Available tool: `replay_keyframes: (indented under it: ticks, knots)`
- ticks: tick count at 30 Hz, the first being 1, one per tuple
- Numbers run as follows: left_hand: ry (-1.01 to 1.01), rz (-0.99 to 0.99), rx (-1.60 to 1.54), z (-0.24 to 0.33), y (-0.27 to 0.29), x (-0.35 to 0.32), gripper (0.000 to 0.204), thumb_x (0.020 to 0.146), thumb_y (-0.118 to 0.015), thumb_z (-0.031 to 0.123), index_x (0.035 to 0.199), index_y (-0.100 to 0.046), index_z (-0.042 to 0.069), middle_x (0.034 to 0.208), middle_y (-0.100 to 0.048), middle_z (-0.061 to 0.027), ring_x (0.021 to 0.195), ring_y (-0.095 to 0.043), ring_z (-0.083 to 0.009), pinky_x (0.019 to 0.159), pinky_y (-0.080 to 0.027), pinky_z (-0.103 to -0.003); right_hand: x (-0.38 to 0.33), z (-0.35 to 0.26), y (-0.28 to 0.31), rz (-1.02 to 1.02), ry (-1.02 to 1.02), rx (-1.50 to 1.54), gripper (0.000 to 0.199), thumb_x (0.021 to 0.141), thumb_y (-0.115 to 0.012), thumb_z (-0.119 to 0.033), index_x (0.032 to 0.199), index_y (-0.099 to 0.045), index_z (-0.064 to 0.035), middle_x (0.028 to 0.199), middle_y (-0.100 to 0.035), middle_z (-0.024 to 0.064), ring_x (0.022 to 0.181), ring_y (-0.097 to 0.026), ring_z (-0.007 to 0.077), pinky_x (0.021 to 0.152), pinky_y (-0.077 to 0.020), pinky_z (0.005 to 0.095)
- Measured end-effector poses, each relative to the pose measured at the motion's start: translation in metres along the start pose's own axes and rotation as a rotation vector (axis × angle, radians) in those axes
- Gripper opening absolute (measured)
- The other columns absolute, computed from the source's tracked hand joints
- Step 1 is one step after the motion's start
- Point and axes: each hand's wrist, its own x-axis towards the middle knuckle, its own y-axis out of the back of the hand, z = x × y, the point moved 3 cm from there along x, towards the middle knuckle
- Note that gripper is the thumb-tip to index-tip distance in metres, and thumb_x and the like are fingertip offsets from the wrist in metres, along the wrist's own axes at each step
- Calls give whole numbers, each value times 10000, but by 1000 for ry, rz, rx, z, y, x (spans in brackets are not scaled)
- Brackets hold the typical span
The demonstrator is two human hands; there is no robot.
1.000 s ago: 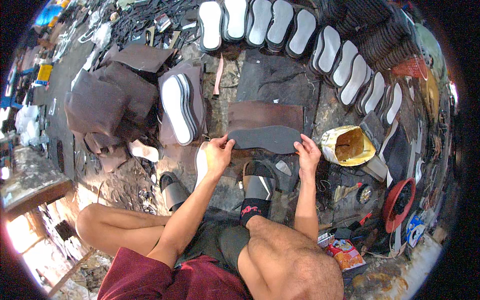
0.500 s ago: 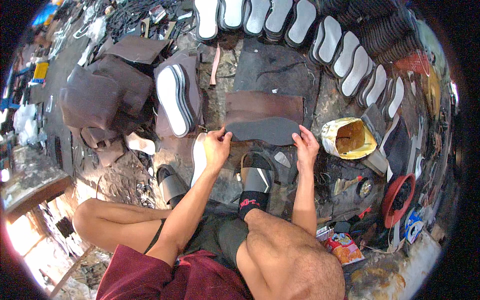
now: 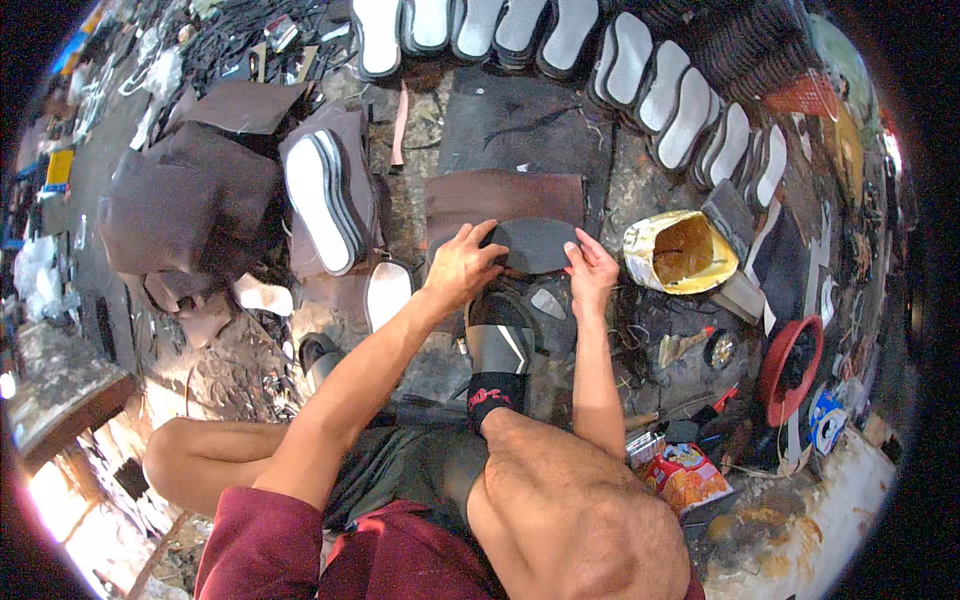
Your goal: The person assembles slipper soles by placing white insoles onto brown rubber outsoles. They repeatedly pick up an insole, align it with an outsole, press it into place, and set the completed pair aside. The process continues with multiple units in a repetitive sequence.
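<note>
A dark grey shoe sole (image 3: 540,245) lies along the near part of a brown sheet (image 3: 500,190), in front of my right foot. My left hand (image 3: 467,262) rests over the sole's left part with its fingers apart, hiding that end. At the sole's right end, the thumb and fingers of my right hand (image 3: 590,272) pinch its edge. To the left, a short stack of white-topped soles (image 3: 322,200) lies on brown sheet material. A single white sole piece (image 3: 388,293) lies on the ground by my left forearm.
A yellow-rimmed glue container (image 3: 690,255) stands right of my right hand, with a brush (image 3: 685,345) below it. Rows of pale-topped soles (image 3: 520,25) curve around the far side. Folded brown sheets (image 3: 190,200) lie left; a red ring-shaped basin (image 3: 790,370) stands right.
My left hand has moved from pinching the sole's left end to lying over it. The sole now sits lower against the brown sheet. The whole view has shifted slightly.
</note>
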Motion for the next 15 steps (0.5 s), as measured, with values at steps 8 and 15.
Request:
replay_keyframes:
  ticks: [8,15]
  knots:
    - [53,-29,-226,-1,32,16,418,807,-776,223,1208,-678,162,1263,-631,-138,1134,-581,-302,964,-482,-409,-65,-41,-12,457,292,-58,569,853,-794,-218,1346,-569,-46,1415,-516,135,1115,-561,230,929,-487,368]
    - [878,-128,-1762,21,74,1,491,998,-580,313,1382,-550,10,1291,-641,-98,1129,-624,-204,1022,-475,-359,-108,-117,-21,-195,66,506,695,773,-820,-22,1387,-498,-54,1326,-582,110,1170,-578,241,1021,-465,404]
